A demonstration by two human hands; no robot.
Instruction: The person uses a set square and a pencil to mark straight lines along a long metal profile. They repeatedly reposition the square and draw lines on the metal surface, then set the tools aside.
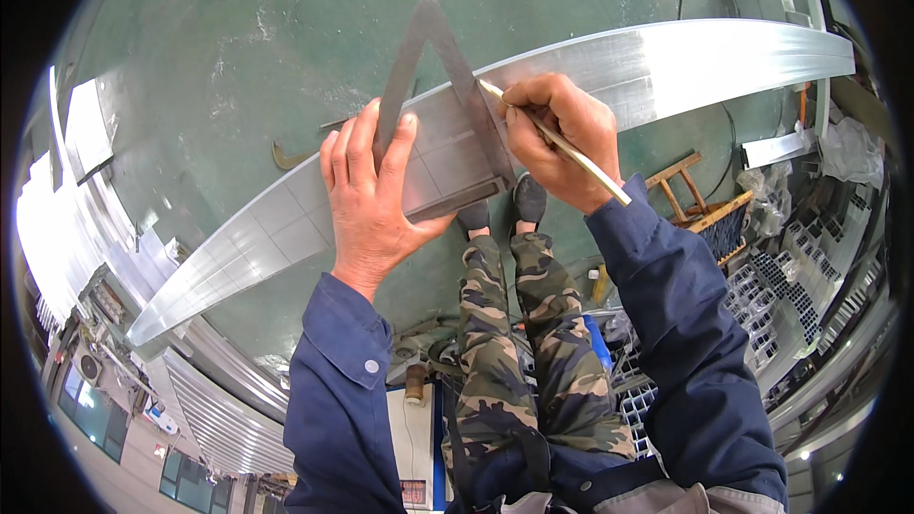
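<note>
A long silvery metal bar [733, 57] stretches across in front of me from lower left to upper right, with thin crossing lines marked on its left part. A flat metal triangular set square [466, 95] lies over the bar, its point extending past the far edge. My left hand [367, 181] grips the square's left side and near base, fingers over it and thumb along the near edge. In my right hand [566, 138] is a slim pale pencil [586, 165], pinched between thumb and fingers. Its tip meets the square's right edge near the bar's far edge.
A curved brown hook-like piece [284, 157] lies on the green floor [238, 38] beyond the bar. At right are a wooden-backed brush [721, 219], clear plastic wrap [852, 152] and stacked metal profiles. More profiles [214, 409] lie at lower left. A grey box [762, 0] stands far right.
</note>
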